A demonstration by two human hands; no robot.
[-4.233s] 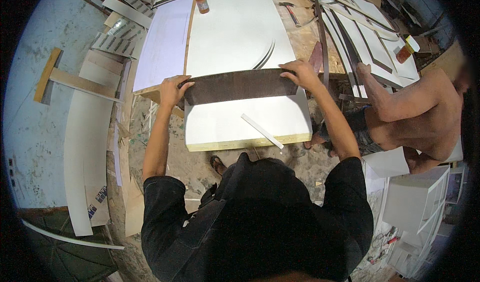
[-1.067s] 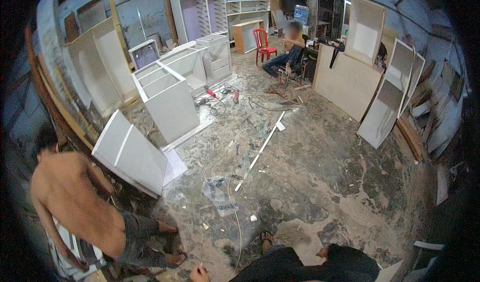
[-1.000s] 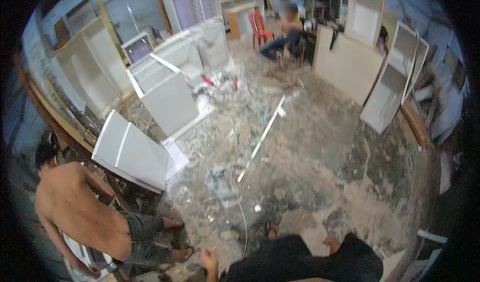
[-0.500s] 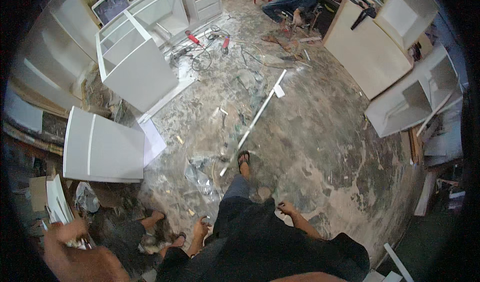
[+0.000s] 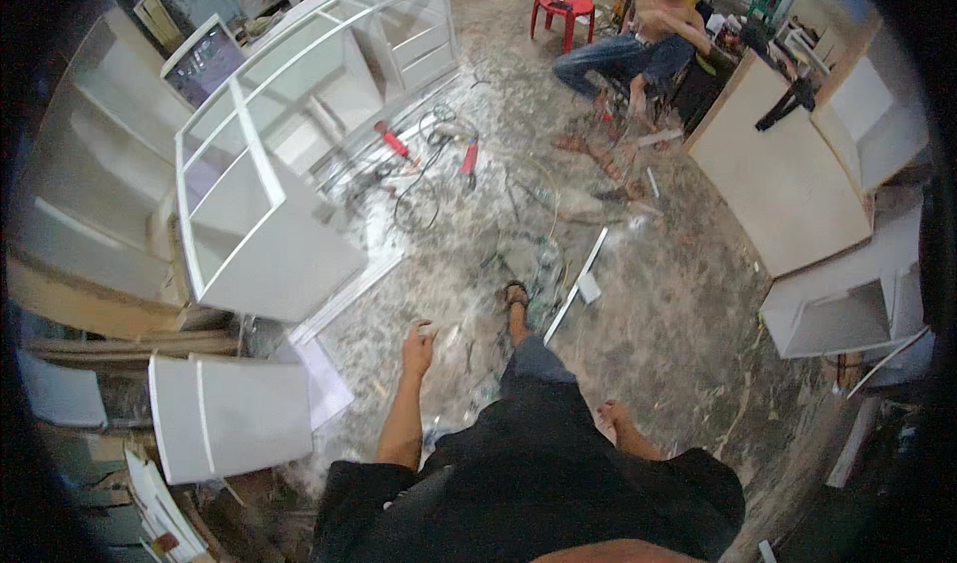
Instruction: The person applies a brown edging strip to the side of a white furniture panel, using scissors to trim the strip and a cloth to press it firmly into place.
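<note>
My left hand [image 5: 419,348] is held out in front of me above the floor, fingers loosely bent and apart; nothing shows clearly in it. Lower, close to my right side, hangs my right hand [image 5: 615,413] with its fingers curled in; whether something small is inside is hidden. Neither hand touches any furniture. Ahead of my foot [image 5: 515,296] lies a long white strip [image 5: 578,282] with a small white piece [image 5: 589,289] beside it. To the left stands a white cabinet piece [image 5: 244,415], beyond it a larger white cabinet frame [image 5: 289,249].
Two red power tools [image 5: 392,139] [image 5: 470,160] with tangled cords [image 5: 417,204] lie on the floor ahead. At the far right, a person [image 5: 638,54] sits near a red chair [image 5: 564,6]. A pale panel [image 5: 783,169] and white cabinet box [image 5: 832,309] stand right.
I have moved forward, and the white strip is closer to my body. My left hand has swung forward and up. The person at my lower left has left the view.
</note>
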